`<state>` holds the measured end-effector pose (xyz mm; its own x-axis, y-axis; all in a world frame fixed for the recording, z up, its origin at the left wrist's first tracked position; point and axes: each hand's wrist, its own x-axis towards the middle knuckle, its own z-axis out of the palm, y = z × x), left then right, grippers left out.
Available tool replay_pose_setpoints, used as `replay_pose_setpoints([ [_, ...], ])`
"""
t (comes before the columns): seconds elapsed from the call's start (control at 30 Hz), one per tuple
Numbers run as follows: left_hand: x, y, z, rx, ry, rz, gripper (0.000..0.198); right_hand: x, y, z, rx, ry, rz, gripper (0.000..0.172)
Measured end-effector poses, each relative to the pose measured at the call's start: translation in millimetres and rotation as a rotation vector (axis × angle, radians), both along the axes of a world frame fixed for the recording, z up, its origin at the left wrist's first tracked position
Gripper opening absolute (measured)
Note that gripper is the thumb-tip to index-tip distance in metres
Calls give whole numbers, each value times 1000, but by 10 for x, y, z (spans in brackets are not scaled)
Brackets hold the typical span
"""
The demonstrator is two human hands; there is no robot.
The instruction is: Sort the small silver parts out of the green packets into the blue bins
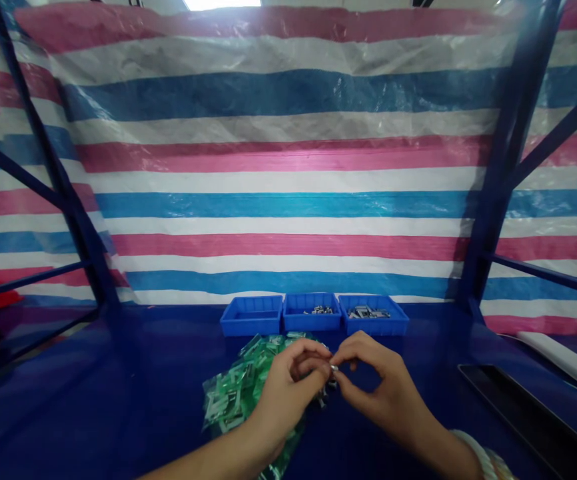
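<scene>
Pinching a small silvery piece [335,368] between fingers and thumbs, we held our left hand [288,383] and right hand [386,383] nearly tip to tip above the blue table [143,380]. Both grips were narrow, with the piece between them, its exact shape too small to tell. Partly behind our left hand lay a heap of green packets [241,383]. Beyond stood three blue trays [251,327]; we saw metal bits [322,310] in the middle one and flat pieces [367,313] in the right one.
</scene>
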<state>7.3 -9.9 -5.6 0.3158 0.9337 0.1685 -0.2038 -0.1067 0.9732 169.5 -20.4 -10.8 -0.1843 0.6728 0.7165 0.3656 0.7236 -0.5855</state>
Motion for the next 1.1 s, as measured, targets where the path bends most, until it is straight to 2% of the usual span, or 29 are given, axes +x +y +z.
replay_pose_setpoints([
  [0.1,11,-22,-6,-158,-137,-67,19,3,-5,-2,39,-16,-12,20],
  [0.2,12,-41,17,-209,-218,-57,20,37,33,-11,33,-5,-35,20],
  [0.37,12,-70,49,-113,-149,18,22,49,74,-56,31,19,-90,15],
  [0.53,-3,-33,21,5,63,109,16,44,87,-48,69,-70,-65,16],
  [0.63,-12,166,83,208,220,154,9,215,198,38,33,-118,-108,17],
  [0.73,42,548,217,456,333,214,8,496,344,108,-99,-218,-155,16],
  [0.8,123,843,290,507,373,206,8,658,397,103,-235,-364,-89,16],
  [0.9,250,1183,315,553,452,184,13,762,383,33,-427,-574,43,32],
  [0.97,279,1271,294,586,496,199,13,744,340,-20,-477,-651,67,39],
  [1.0,267,1266,283,602,510,215,11,720,317,-41,-490,-667,68,36],
  [1.1,146,1088,262,628,527,264,5,635,261,-65,-564,-642,108,18],
])
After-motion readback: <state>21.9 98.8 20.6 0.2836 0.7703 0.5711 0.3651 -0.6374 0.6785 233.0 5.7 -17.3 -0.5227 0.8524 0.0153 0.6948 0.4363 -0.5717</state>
